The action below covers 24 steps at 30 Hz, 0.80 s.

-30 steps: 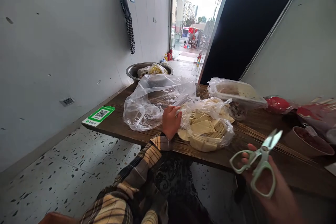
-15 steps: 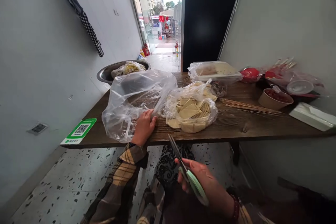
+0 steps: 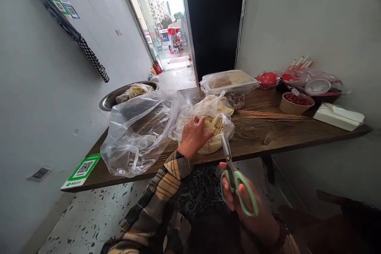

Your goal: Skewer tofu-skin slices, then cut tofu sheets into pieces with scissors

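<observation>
My left hand (image 3: 193, 137) rests with fingers spread on a clear bag of pale tofu-skin sheets (image 3: 216, 121) near the front edge of the wooden table (image 3: 268, 139). My right hand (image 3: 247, 206) grips green-handled scissors (image 3: 235, 174) below the table edge. Their blades are closed and point up at the bag's near right side. A large empty clear plastic bag (image 3: 137, 131) lies to the left of my left hand.
A bundle of bamboo skewers (image 3: 268, 116) lies right of the bag. Behind are a wrapped tray (image 3: 229, 81), a paper bowl of red food (image 3: 296, 103), red bags (image 3: 268, 79) and a white packet (image 3: 337, 116). A metal basin (image 3: 119, 95) sits far left, a QR sign (image 3: 80, 170) at the near corner.
My left hand moved from the table edge beside the empty bag onto the tofu-skin bag. My right hand raised the scissors so the blades reach the bag's near side. The view shifted left.
</observation>
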Each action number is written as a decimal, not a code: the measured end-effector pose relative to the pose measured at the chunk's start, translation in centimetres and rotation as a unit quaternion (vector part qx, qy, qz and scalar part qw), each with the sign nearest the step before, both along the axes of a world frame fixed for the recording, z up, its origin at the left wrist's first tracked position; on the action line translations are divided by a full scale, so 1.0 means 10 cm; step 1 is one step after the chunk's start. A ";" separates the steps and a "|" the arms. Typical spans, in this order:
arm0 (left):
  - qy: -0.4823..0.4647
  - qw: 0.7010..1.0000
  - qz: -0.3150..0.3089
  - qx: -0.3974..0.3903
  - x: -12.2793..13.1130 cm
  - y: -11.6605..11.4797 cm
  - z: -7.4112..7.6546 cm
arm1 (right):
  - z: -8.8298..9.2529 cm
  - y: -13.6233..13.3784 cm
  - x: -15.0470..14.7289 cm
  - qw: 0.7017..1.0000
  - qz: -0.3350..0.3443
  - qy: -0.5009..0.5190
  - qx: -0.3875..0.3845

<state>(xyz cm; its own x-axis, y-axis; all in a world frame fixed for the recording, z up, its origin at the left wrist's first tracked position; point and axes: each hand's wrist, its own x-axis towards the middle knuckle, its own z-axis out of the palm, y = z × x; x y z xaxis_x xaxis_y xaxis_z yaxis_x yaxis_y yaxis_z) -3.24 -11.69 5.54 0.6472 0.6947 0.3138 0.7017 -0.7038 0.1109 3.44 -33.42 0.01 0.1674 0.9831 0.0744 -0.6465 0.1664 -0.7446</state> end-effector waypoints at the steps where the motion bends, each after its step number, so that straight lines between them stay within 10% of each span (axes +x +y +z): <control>1: 0.018 1.000 0.002 -0.002 0.05 0.01 0.00 | -0.01 0.00 0.01 1.000 0.004 -0.001 0.001; 9: 0.087 0.995 -0.026 -0.030 0.14 0.07 0.18 | -0.03 0.00 0.13 1.000 0.017 0.014 0.016; 17: -0.083 0.980 -0.008 -0.181 -0.34 0.29 0.32 | -0.08 0.02 0.17 0.998 0.027 0.049 -0.004; 24: -0.486 0.825 -0.007 -0.288 -0.46 0.40 0.36 | -0.11 0.05 0.07 0.998 0.039 0.042 -0.014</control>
